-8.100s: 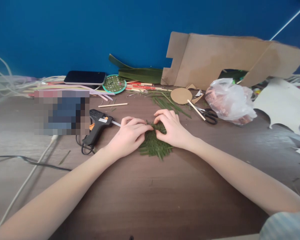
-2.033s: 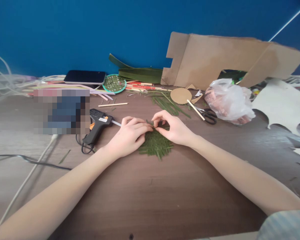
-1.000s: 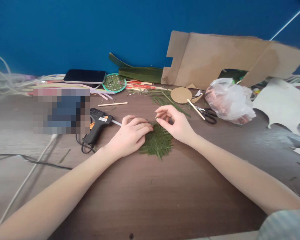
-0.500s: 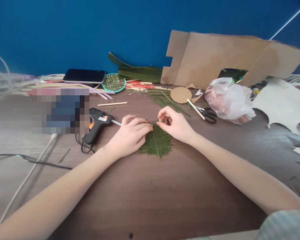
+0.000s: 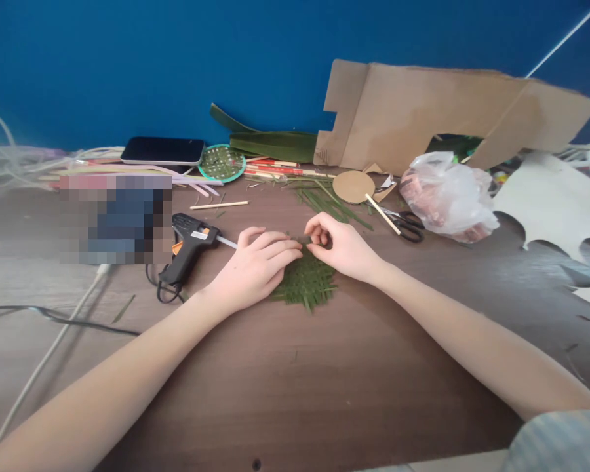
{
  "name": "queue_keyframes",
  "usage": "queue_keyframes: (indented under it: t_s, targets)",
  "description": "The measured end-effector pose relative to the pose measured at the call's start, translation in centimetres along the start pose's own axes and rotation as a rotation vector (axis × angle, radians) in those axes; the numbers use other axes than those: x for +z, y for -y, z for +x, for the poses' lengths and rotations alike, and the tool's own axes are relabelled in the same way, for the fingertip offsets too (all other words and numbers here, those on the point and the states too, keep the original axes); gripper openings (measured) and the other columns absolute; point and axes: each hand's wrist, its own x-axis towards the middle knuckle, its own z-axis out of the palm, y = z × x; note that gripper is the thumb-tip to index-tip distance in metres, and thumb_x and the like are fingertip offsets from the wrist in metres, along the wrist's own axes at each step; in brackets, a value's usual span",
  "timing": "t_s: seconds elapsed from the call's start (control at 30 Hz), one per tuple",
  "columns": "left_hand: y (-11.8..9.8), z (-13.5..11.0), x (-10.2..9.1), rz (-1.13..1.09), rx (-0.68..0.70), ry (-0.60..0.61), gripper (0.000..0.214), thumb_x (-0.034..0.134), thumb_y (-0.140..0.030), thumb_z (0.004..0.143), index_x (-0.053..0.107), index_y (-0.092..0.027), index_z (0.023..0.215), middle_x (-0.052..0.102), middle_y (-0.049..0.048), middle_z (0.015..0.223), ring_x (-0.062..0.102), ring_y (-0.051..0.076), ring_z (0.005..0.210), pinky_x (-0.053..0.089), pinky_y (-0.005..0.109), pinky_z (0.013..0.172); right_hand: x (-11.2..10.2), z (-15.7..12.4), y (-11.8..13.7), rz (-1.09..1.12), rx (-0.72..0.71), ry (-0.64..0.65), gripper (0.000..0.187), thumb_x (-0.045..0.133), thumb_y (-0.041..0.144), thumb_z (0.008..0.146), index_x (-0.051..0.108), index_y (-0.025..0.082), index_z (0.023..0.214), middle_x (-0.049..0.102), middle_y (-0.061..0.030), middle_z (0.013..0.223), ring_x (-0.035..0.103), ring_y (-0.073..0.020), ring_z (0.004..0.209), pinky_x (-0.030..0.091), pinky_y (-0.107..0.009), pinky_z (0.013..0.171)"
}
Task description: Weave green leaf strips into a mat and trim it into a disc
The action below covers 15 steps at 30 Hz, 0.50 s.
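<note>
The left hand (image 5: 253, 269) lies palm down over the left part of the woven green mat (image 5: 307, 285), its fingers a little bent and only slightly apart. At the mat's far side the right hand (image 5: 347, 249) curls, thumb and forefinger nearly meeting; whether they pinch anything, I can't tell. The mat sits mid-worktop (image 5: 275, 387), well back from the near edge.

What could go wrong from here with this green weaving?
The weave might loosen: strip ends stick out along its near edge. It could also shift if the left hand, resting on it, slips. And that hand might knock the glue gun, whose pale stick reaches close to it.
</note>
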Motion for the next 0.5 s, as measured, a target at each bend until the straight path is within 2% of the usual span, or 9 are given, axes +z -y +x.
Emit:
queue_keyframes:
  t_s: [0.13, 0.33, 0.43, 0.5]
  targets:
    - [-0.04, 0.04, -0.17, -0.007, 0.027, 0.045, 0.036, 0.038, -0.007, 0.084, 0.057, -0.021, 0.111, 0.063, 0.0022, 0.121, 0.051, 0.022, 0.115, 0.027, 0.046, 0.099, 0.02, -0.10, -0.01, 0.025, 0.007, -0.004, 0.019, 0.054, 0.010, 0.071, 0.047, 0.021, 0.085, 0.049, 0.0040, 0.068, 0.045, -0.0107, 0.061, 0.038, -0.025, 0.062]
    - [-0.03, 0.11, -0.32, -0.052, -0.008, 0.099, 0.039, 0.035, -0.006, 0.083, 0.056, -0.020, 0.113, 0.063, 0.0043, 0.120, 0.049, 0.022, 0.117, 0.026, 0.047, 0.101, 0.04, -0.08, -0.23, 0.170, 0.033, -0.045, 0.010, 0.054, 0.018, 0.077, 0.051, 0.019, 0.087, 0.056, 0.0019, 0.072, 0.048, -0.0103, 0.061, 0.037, -0.025, 0.057]
    - [0.03, 0.13, -0.37, -0.076, -0.027, 0.118, 0.040, 0.034, -0.008, 0.084, 0.056, -0.021, 0.115, 0.062, 0.0049, 0.121, 0.049, 0.021, 0.117, 0.026, 0.047, 0.101, -0.21, 0.00, 0.03, 0.177, 0.025, -0.073, 0.005, 0.055, 0.022, 0.078, 0.056, 0.018, 0.081, 0.059, 0.0007, 0.072, 0.049, -0.0104, 0.062, 0.035, -0.025, 0.056]
    - [0.03, 0.12, -0.41, -0.087, -0.039, 0.127, 0.041, 0.034, -0.008, 0.084, 0.055, -0.022, 0.116, 0.062, 0.0055, 0.122, 0.049, 0.021, 0.118, 0.026, 0.047, 0.102, -0.47, 0.04, 0.28, 0.174, 0.015, -0.060, 0.008, 0.057, 0.024, 0.078, 0.059, 0.017, 0.077, 0.060, 0.0005, 0.070, 0.049, -0.0105, 0.061, 0.035, -0.025, 0.055]
